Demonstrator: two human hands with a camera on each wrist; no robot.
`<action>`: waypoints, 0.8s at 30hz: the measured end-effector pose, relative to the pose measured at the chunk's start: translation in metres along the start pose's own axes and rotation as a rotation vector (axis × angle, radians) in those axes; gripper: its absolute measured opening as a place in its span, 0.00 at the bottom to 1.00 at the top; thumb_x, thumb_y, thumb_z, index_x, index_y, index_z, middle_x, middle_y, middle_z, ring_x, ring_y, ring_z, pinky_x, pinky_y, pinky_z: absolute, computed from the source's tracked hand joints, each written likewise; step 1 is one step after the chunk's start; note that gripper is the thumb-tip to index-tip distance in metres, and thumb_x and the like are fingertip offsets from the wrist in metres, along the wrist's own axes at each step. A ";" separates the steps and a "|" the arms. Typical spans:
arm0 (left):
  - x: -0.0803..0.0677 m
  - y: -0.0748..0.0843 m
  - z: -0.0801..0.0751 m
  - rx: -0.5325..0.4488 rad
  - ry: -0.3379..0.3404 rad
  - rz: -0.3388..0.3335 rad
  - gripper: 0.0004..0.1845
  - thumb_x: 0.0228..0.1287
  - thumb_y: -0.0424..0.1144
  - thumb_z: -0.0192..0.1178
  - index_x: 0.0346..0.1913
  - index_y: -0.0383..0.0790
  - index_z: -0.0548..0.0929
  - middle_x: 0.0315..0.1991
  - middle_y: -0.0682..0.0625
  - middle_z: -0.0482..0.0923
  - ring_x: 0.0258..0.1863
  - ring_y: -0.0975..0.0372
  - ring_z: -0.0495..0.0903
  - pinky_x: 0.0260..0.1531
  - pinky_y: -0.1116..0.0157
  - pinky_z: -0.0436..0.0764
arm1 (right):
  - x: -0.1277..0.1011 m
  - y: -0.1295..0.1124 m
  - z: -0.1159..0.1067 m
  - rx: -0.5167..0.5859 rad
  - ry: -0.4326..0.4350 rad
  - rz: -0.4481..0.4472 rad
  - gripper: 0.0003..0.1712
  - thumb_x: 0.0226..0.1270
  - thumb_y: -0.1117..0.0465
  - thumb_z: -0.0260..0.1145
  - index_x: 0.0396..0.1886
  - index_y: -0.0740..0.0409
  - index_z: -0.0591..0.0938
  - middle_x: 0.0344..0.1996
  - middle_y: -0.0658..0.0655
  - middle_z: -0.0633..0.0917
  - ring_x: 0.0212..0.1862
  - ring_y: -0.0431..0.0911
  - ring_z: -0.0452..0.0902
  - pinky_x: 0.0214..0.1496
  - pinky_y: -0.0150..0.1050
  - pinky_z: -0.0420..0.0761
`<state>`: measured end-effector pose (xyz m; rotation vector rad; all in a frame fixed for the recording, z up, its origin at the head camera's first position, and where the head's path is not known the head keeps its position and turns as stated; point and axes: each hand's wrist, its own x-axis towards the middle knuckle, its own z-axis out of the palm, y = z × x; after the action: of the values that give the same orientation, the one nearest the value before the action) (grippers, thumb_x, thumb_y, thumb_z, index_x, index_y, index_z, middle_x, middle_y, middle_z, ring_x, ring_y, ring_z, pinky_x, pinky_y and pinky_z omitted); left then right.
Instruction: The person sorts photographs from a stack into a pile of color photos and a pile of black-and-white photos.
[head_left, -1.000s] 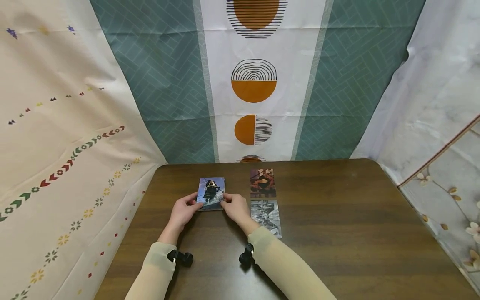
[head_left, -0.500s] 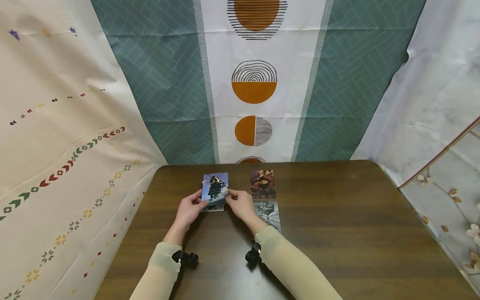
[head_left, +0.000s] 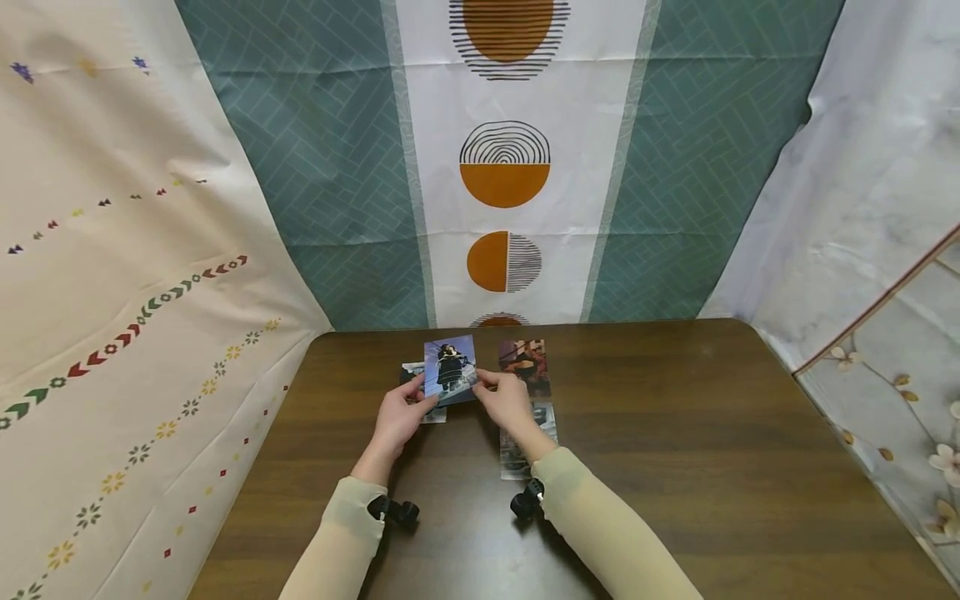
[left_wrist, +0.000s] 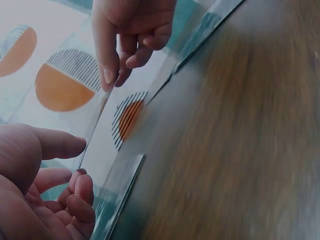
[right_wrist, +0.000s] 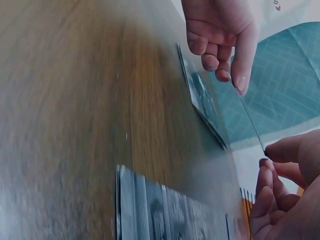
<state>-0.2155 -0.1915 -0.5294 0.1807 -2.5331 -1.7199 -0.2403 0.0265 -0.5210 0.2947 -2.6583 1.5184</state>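
Both hands hold up a picture card [head_left: 450,360], bluish with a dark figure, tilted above the table. My left hand [head_left: 397,417] pinches its lower left edge, my right hand [head_left: 510,407] its lower right. From both wrist views the card appears nearly edge-on, a thin line between the two thumbs. Partly hidden behind it, a grey-toned card [head_left: 435,416] lies on the table beside my left fingers. A reddish picture card [head_left: 527,358] lies beyond my right hand. Nearer, under my right wrist, lies a black-and-white picture card [head_left: 514,462], partly covered by the hand.
The brown wooden table [head_left: 675,467] extends right and toward me. A teal and white patterned cloth [head_left: 345,250] hangs behind its far edge. Cream cloth [head_left: 150,375] borders the left side, and pale floral cloth [head_left: 862,250] the right.
Both hands have lifted the bluish card off the grey-toned one and carried it right, toward the reddish card. More of the card underneath now shows at the left.
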 end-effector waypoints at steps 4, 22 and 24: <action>0.001 0.007 0.011 -0.009 -0.003 0.006 0.32 0.69 0.35 0.72 0.74 0.35 0.78 0.39 0.47 0.76 0.27 0.60 0.68 0.23 0.68 0.67 | 0.001 0.004 -0.009 -0.013 0.015 0.002 0.21 0.74 0.60 0.70 0.64 0.55 0.88 0.46 0.56 0.92 0.32 0.44 0.82 0.34 0.39 0.76; 0.010 0.031 0.070 -0.071 -0.032 0.036 0.30 0.67 0.31 0.69 0.73 0.33 0.79 0.36 0.48 0.75 0.24 0.62 0.71 0.21 0.67 0.71 | -0.002 0.040 -0.056 -0.011 0.069 0.099 0.23 0.75 0.58 0.70 0.67 0.53 0.87 0.60 0.61 0.88 0.24 0.47 0.68 0.30 0.40 0.67; 0.011 0.032 0.075 -0.064 -0.039 0.045 0.30 0.66 0.30 0.68 0.72 0.32 0.80 0.35 0.48 0.76 0.25 0.62 0.71 0.22 0.67 0.71 | -0.003 0.043 -0.061 -0.011 0.081 0.107 0.23 0.74 0.58 0.71 0.67 0.53 0.87 0.59 0.61 0.88 0.28 0.49 0.73 0.32 0.41 0.69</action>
<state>-0.2378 -0.1118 -0.5271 0.0856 -2.4842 -1.8026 -0.2480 0.1007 -0.5271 0.0890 -2.6577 1.5087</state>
